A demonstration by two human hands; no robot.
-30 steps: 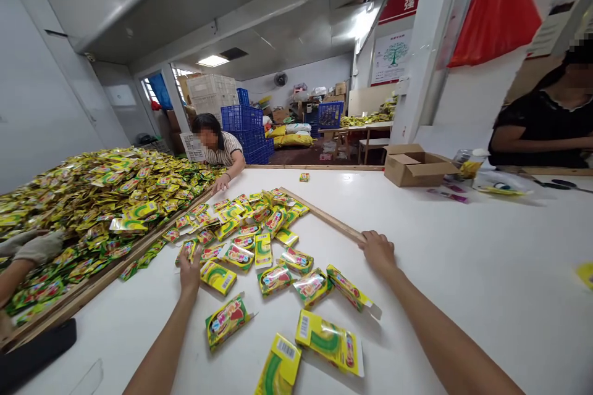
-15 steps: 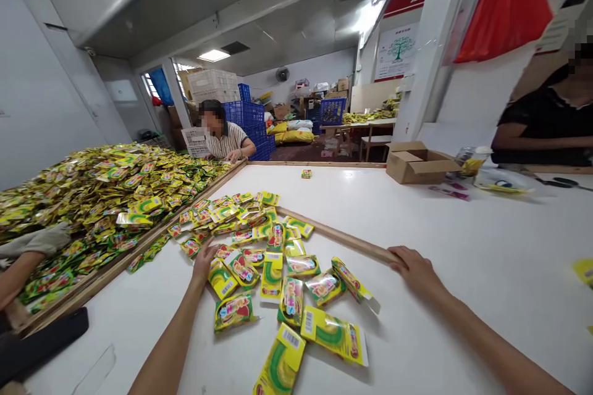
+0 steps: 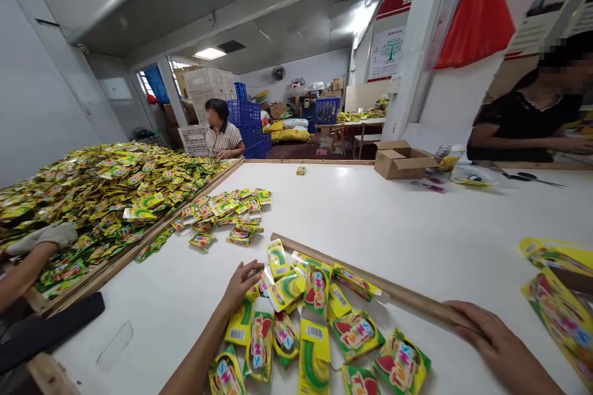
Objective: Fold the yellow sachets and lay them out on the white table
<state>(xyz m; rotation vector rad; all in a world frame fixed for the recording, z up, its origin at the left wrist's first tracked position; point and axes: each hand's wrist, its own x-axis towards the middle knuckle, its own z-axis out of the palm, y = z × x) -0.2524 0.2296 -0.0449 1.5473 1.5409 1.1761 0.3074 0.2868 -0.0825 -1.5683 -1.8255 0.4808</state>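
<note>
My right hand (image 3: 491, 339) grips the near end of a long wooden stick (image 3: 370, 284) that lies across the white table (image 3: 393, 222). Bunched against the stick's near side is a cluster of yellow-green snack packets (image 3: 306, 315). My left hand (image 3: 241, 284) rests with spread fingers on the left edge of that cluster. A second group of packets (image 3: 231, 210) lies farther out on the table.
A big heap of packets (image 3: 92, 191) fills a wood-framed area on the left, where another person's gloved hand (image 3: 41, 237) rests. A cardboard box (image 3: 401, 160) and scissors (image 3: 532, 179) lie at the far right near a seated person. More packets (image 3: 556, 296) lie at the right edge.
Both hands have drawn the stick and a cluster of packets toward me across the table. The far group of packets stayed behind. The person at the far end has straightened up.
</note>
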